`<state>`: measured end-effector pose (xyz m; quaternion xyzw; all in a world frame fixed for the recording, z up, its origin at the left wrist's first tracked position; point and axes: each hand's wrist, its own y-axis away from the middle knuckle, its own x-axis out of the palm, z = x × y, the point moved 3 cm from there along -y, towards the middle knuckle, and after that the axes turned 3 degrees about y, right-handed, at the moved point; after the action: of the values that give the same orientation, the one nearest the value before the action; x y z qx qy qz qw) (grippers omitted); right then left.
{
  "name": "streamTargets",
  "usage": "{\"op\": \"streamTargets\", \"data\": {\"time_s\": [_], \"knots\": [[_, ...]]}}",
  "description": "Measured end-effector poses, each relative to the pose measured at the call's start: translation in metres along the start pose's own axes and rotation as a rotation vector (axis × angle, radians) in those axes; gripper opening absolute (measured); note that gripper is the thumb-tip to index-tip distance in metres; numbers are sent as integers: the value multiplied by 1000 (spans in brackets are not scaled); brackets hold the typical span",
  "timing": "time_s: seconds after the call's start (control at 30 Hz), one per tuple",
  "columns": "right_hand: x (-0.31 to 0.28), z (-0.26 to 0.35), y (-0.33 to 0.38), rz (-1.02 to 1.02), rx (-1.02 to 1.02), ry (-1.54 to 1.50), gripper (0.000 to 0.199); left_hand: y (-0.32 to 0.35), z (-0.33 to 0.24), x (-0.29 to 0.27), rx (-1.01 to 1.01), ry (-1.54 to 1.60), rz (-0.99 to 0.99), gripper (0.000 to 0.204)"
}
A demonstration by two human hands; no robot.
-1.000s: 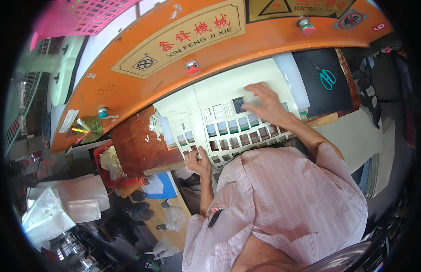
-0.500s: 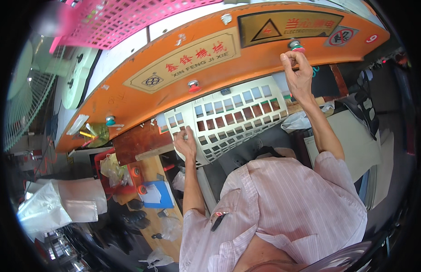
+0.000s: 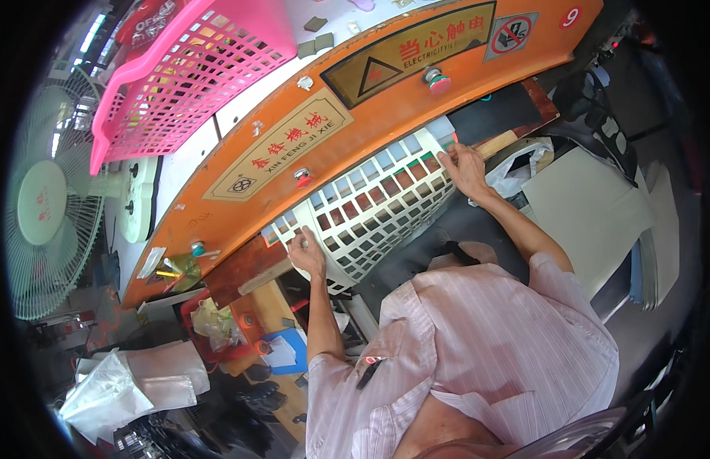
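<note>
A white sheet with rows of rectangular cut-outs [image 3: 312, 217] slants across in front of me, under the orange machine front. Its far edge rests over the machine bed, and the near part curves down toward my lap. My left hand [image 3: 307, 254] grips the sheet at its left part, fingers closed. At the right end my right hand [image 3: 467, 171] pinches the sheet's edge between thumb and fingers. Through the holes show blue-grey and reddish-brown surfaces.
The orange machine panel [image 3: 275, 200] carries a red button [image 3: 302, 177], a red-and-green button [image 3: 438, 81] and a teal button [image 3: 197, 249]. A pink basket [image 3: 114, 126] stands on top. A green fan [image 3: 41, 203] is at left, and pale stacked sheets [image 3: 588, 214] lie at right.
My right hand has come down from the button on the orange panel to the sheet's right end. My left hand stays on the sheet. The view has shifted, showing more of the basket and fan.
</note>
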<state>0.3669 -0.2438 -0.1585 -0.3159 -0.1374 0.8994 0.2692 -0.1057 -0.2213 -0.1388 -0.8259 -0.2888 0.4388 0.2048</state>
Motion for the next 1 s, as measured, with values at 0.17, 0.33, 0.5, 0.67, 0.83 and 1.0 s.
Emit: {"op": "streamTargets", "data": {"time_s": [0.17,0.33,0.5,0.67,0.83,1.0], "knots": [[12,-2,10,-82,-89,-20,34,-1,10,2,-57,66,36,48],[23,-11,15,-64,-105,41,32,7,14,1,-118,56,52,45],[42,-2,-9,62,25,91,28,15,14,7,-164,-31,105,42],[93,60,-49,94,-250,116,39,30,23,7,-155,-115,128,38],[172,119,-36,606,-621,-174,69,67,35,-13,-150,-110,154,26],[195,110,-36,881,-522,-239,67,99,27,-21,-192,-162,172,20]]}}
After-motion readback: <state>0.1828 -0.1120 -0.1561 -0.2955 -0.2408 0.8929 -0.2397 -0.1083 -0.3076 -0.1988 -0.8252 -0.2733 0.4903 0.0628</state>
